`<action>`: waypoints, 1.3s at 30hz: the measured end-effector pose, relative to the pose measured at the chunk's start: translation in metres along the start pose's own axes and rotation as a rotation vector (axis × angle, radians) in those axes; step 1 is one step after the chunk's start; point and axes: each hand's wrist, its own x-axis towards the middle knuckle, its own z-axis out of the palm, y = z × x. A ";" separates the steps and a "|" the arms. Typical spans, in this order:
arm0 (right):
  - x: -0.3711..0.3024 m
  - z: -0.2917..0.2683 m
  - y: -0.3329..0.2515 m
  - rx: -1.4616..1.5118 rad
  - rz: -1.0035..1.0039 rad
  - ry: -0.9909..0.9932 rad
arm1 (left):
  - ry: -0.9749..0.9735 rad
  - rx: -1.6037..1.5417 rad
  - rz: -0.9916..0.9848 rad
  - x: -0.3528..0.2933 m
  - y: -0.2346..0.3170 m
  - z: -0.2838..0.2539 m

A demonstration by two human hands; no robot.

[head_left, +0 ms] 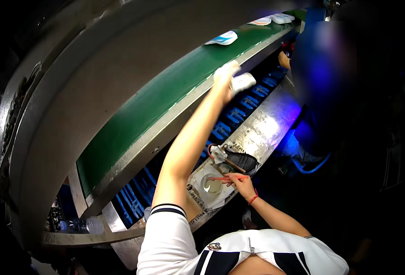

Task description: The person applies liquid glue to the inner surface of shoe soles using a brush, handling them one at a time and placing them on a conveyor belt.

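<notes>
My left hand (225, 75) wears a white glove and reaches far forward to the edge of the green conveyor belt (143, 114), closed around a white shoe part (243, 82). My right hand (240, 181) stays close to my body and holds a thin red-handled brush (221, 178) over a small round pot (210, 185) on the metal workbench (266, 126). A black shoe (240, 161) lies on the bench just beyond the right hand.
White and blue shoe pieces (223, 38) ride the belt farther along. Blue slatted trays (237, 114) run between belt and bench. Another person (321, 78) works at the far right. A clear plastic bottle (81, 224) lies at lower left.
</notes>
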 end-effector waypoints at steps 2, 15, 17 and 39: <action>-0.001 -0.003 0.003 0.003 0.020 0.028 | -0.175 0.212 0.041 -0.082 -0.040 0.005; -0.008 0.013 0.018 -0.156 0.110 -0.059 | 1.236 1.297 0.412 -0.526 -0.166 -0.262; -0.010 0.012 0.024 -0.176 0.132 -0.069 | 1.307 1.416 0.275 -0.561 -0.189 -0.285; -0.002 0.020 0.023 -0.190 0.166 -0.041 | 1.285 1.212 -0.160 -0.472 -0.265 -0.245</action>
